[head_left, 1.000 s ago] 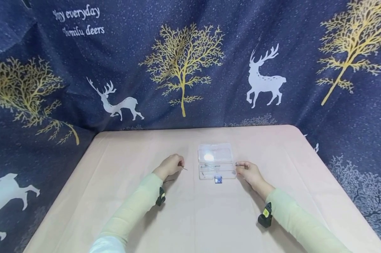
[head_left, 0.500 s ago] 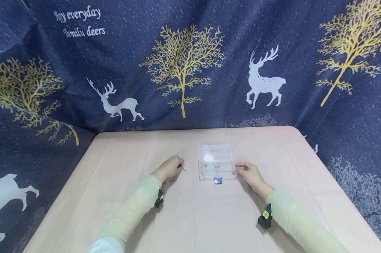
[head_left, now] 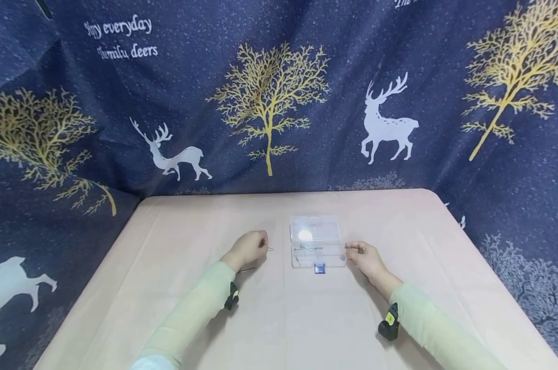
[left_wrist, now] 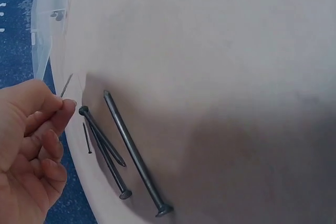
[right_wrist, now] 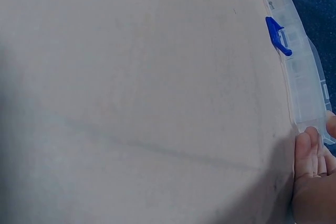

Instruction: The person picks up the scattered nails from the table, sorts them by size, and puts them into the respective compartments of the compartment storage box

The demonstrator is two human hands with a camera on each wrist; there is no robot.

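A clear plastic box [head_left: 327,259] stands with its lid [head_left: 322,226] raised; a blue latch [right_wrist: 275,38] is on its front. Several nails [head_left: 308,248] lie in its compartments. My left hand [head_left: 248,247], to the left of the box, pinches a thin nail [left_wrist: 66,85] between thumb and fingertip, the point sticking out. Beneath that hand several nails of different sizes lie on the table, the longest nail [left_wrist: 134,150] nearest the wrist camera. At the box's right end my right hand [head_left: 365,258] holds the end wall with thumb and fingertips.
The table [head_left: 279,324] has a pale pink cover. Behind it hangs a dark blue cloth [head_left: 306,169] printed with deer and gold trees. A black wrist camera [head_left: 389,322] sits under the right sleeve, another camera [head_left: 232,295] under the left.
The left hand has shifted very slightly left, still pinching the nail, whose visible tip looks shorter. The right hand stays at the box. The whole head view has drifted a little downward.
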